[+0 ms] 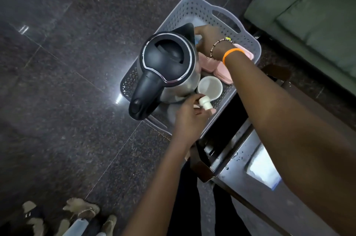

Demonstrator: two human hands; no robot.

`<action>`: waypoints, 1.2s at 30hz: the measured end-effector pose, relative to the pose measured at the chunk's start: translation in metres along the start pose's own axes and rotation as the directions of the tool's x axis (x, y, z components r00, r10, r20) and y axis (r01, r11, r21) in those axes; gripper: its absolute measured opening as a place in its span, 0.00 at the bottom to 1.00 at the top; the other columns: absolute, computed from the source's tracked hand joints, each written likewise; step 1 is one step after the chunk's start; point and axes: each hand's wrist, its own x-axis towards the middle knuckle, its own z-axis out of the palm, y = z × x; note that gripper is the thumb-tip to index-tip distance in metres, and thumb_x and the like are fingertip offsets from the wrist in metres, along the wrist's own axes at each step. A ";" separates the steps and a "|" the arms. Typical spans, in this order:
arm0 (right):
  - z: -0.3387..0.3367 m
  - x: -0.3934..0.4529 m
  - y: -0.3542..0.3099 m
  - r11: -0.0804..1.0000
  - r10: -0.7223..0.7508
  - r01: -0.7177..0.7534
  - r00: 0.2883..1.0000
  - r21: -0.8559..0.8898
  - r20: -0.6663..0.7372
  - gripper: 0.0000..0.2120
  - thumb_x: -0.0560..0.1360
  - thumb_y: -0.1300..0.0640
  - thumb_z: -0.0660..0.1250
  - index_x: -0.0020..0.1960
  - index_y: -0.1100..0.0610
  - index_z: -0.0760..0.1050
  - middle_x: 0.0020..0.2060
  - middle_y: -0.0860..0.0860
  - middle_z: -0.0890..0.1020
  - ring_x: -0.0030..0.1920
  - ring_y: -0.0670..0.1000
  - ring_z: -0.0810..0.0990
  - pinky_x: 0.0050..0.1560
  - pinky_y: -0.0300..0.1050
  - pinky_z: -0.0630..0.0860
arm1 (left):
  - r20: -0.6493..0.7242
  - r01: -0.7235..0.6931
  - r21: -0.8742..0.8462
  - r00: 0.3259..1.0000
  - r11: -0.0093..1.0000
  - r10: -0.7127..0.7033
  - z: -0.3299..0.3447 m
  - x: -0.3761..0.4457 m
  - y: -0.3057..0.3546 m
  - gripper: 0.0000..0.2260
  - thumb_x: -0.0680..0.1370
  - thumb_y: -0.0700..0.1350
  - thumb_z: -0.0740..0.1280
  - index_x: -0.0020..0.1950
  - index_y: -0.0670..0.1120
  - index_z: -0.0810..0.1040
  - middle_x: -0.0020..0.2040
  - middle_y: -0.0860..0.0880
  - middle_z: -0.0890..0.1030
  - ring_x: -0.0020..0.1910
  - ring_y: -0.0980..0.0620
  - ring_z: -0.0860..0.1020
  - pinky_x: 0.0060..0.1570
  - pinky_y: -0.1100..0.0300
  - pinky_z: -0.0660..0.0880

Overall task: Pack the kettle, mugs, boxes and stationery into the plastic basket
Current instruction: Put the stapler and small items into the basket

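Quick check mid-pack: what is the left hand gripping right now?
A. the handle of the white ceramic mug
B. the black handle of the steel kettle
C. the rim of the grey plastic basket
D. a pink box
A: the left hand pinches the handle of the white ceramic mug, which sits in the grey perforated plastic basket beside the steel kettle.

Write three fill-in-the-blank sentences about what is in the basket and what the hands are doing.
1. The kettle stands inside the grey plastic ____.
2. The left hand holds the white mug by its ____.
3. The boxes beside the kettle are coloured ____.
Missing words: basket; handle; pink.
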 end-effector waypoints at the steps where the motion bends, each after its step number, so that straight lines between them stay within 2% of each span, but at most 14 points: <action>1: -0.002 -0.002 -0.001 0.999 0.014 -0.014 1.000 0.037 -0.001 0.17 0.73 0.63 0.65 0.62 0.56 0.76 0.61 0.56 0.79 0.60 0.54 0.75 0.54 0.35 0.64 | 0.017 0.011 -0.035 1.000 0.999 -0.011 -0.001 0.001 0.000 0.16 0.71 0.36 0.72 0.57 0.44 0.76 0.44 0.50 0.78 0.38 0.59 0.75 0.39 0.73 0.71; 4: -0.018 -0.027 0.002 0.989 0.053 -0.039 0.995 0.145 -0.090 0.12 0.73 0.66 0.63 0.55 0.61 0.80 0.55 0.58 0.82 0.53 0.52 0.79 0.48 0.32 0.67 | 0.042 0.027 -0.124 0.999 0.992 -0.022 0.003 0.003 0.001 0.18 0.70 0.32 0.70 0.53 0.50 0.76 0.41 0.54 0.75 0.38 0.58 0.75 0.37 0.77 0.70; 7: -0.030 -0.071 0.011 0.981 0.085 -0.077 0.996 0.179 -0.035 0.08 0.73 0.63 0.66 0.49 0.62 0.81 0.47 0.59 0.84 0.38 0.40 0.77 0.37 0.26 0.67 | 0.016 0.055 -0.189 0.998 0.981 -0.053 0.015 0.007 0.005 0.19 0.69 0.30 0.70 0.47 0.54 0.73 0.40 0.57 0.76 0.35 0.64 0.75 0.37 0.75 0.72; 12: -0.028 -0.123 0.019 0.973 0.151 -0.183 0.967 0.143 0.207 0.09 0.70 0.58 0.70 0.50 0.59 0.80 0.45 0.57 0.83 0.34 0.46 0.72 0.36 0.29 0.67 | -0.006 0.099 -0.376 0.994 0.921 -0.109 0.039 0.008 0.014 0.22 0.68 0.29 0.71 0.45 0.53 0.66 0.39 0.53 0.78 0.31 0.66 0.78 0.37 0.71 0.74; 16: -0.039 -0.125 0.021 0.945 0.143 -0.201 0.964 0.259 0.225 0.08 0.69 0.59 0.72 0.46 0.61 0.81 0.40 0.60 0.82 0.34 0.45 0.73 0.36 0.27 0.68 | -0.055 0.042 -0.471 0.995 0.881 -0.077 0.046 0.006 0.019 0.21 0.67 0.29 0.72 0.48 0.48 0.67 0.39 0.52 0.77 0.31 0.66 0.77 0.36 0.72 0.74; 20: -0.055 -0.117 0.021 0.962 0.059 -0.147 0.934 0.229 0.353 0.10 0.68 0.63 0.73 0.49 0.58 0.81 0.42 0.58 0.81 0.33 0.44 0.71 0.34 0.25 0.68 | -0.046 0.018 -0.533 0.998 0.846 -0.050 0.046 0.007 0.025 0.19 0.68 0.30 0.72 0.47 0.47 0.67 0.43 0.50 0.78 0.33 0.65 0.78 0.37 0.74 0.74; 22: -0.059 -0.103 0.020 0.963 0.051 -0.118 0.963 0.242 0.265 0.10 0.70 0.66 0.70 0.51 0.61 0.80 0.45 0.59 0.82 0.33 0.42 0.72 0.37 0.29 0.69 | -0.020 0.018 -0.478 0.999 0.878 -0.032 0.045 0.007 0.024 0.17 0.70 0.33 0.72 0.47 0.49 0.68 0.46 0.52 0.78 0.35 0.67 0.78 0.39 0.75 0.73; 24: -0.056 -0.083 0.015 0.959 0.083 -0.094 0.995 0.266 0.053 0.12 0.71 0.67 0.68 0.54 0.62 0.79 0.46 0.56 0.80 0.34 0.38 0.73 0.39 0.24 0.67 | 0.006 0.024 -0.374 1.000 0.927 -0.024 0.044 0.006 0.018 0.12 0.72 0.37 0.71 0.45 0.49 0.70 0.44 0.55 0.77 0.34 0.70 0.76 0.39 0.77 0.71; 25: -0.053 -0.071 0.013 0.960 0.093 -0.078 0.995 0.270 -0.043 0.13 0.71 0.67 0.67 0.55 0.62 0.78 0.47 0.55 0.80 0.37 0.39 0.73 0.39 0.22 0.67 | 0.014 0.030 -0.329 1.000 0.944 -0.027 0.042 0.007 0.014 0.09 0.73 0.38 0.70 0.45 0.49 0.72 0.41 0.56 0.77 0.34 0.70 0.75 0.38 0.78 0.70; 27: -0.042 -0.045 0.008 0.971 0.100 -0.061 0.982 0.230 -0.162 0.13 0.70 0.67 0.67 0.55 0.63 0.77 0.51 0.55 0.81 0.45 0.45 0.73 0.46 0.28 0.69 | 0.033 0.052 -0.268 0.998 0.962 -0.045 0.038 0.008 0.007 0.06 0.74 0.38 0.68 0.45 0.47 0.74 0.38 0.57 0.77 0.34 0.68 0.75 0.38 0.78 0.69; 29: -0.031 -0.021 0.007 0.984 0.102 -0.070 0.975 0.163 -0.197 0.12 0.70 0.66 0.67 0.54 0.62 0.77 0.54 0.56 0.81 0.48 0.49 0.75 0.53 0.37 0.70 | 0.028 0.055 -0.223 0.998 0.973 -0.050 0.034 0.008 0.001 0.05 0.75 0.37 0.67 0.45 0.47 0.75 0.37 0.58 0.77 0.33 0.68 0.75 0.38 0.78 0.69; 32: -0.020 0.005 0.010 0.993 0.095 -0.082 0.980 0.085 -0.174 0.11 0.70 0.66 0.66 0.53 0.63 0.77 0.55 0.57 0.81 0.51 0.52 0.77 0.56 0.39 0.70 | 0.009 0.039 -0.186 0.999 0.982 -0.038 0.026 0.008 -0.003 0.06 0.75 0.37 0.66 0.44 0.48 0.75 0.37 0.58 0.77 0.33 0.70 0.75 0.36 0.79 0.68; 34: -0.017 0.010 0.011 0.994 0.098 -0.090 0.983 0.060 -0.153 0.10 0.72 0.64 0.66 0.52 0.62 0.78 0.55 0.57 0.81 0.48 0.49 0.74 0.55 0.39 0.70 | 0.003 0.046 -0.195 0.999 0.980 -0.046 0.022 0.007 -0.003 0.09 0.75 0.37 0.66 0.41 0.51 0.75 0.37 0.58 0.77 0.36 0.66 0.76 0.40 0.75 0.71; 36: -0.017 0.004 0.012 0.991 0.108 -0.091 0.979 0.102 -0.176 0.09 0.72 0.64 0.64 0.51 0.62 0.79 0.53 0.57 0.82 0.49 0.53 0.77 0.53 0.37 0.70 | -0.012 0.053 -0.201 0.998 0.978 -0.057 0.019 0.007 -0.002 0.09 0.75 0.37 0.65 0.41 0.51 0.74 0.38 0.53 0.78 0.41 0.56 0.77 0.47 0.65 0.73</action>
